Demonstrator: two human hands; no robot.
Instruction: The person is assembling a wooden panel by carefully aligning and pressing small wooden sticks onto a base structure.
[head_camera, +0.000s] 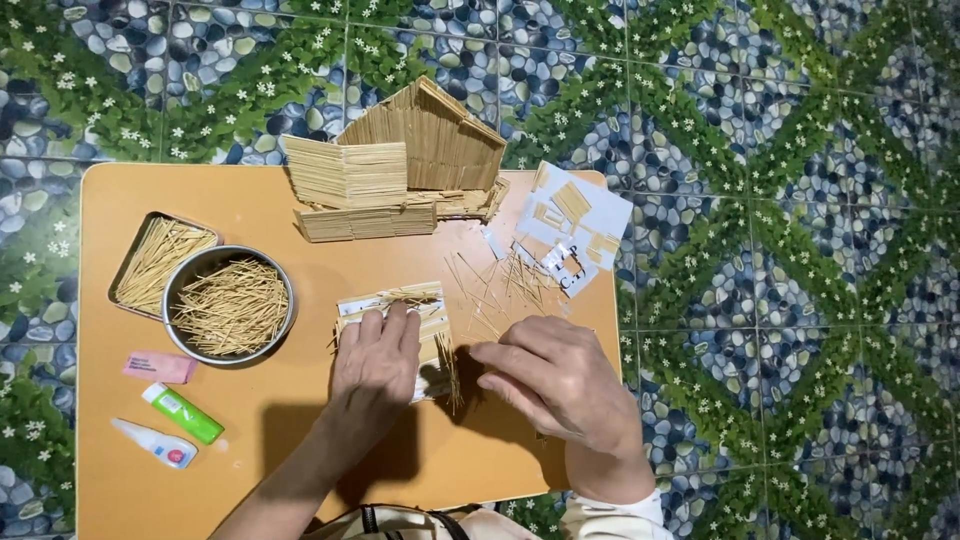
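My left hand (375, 365) lies flat, fingers pressing down on a small panel of toothpicks glued side by side on white paper (400, 305). My right hand (555, 380) rests just right of the panel, its fingertips at the panel's right edge, where toothpick ends (449, 365) stick out. Whether it pinches a toothpick cannot be told. Loose toothpicks (495, 285) are scattered on the orange table (270, 430) beyond the right hand.
A toothpick house model (420, 150) stands at the table's far edge. A round metal bowl (230, 305) and a rectangular tin (158, 262) of toothpicks sit left. Paper scraps (575, 225) lie far right. A pink eraser (160, 367), green glue tube (182, 412) and white tube (155, 443) lie near left.
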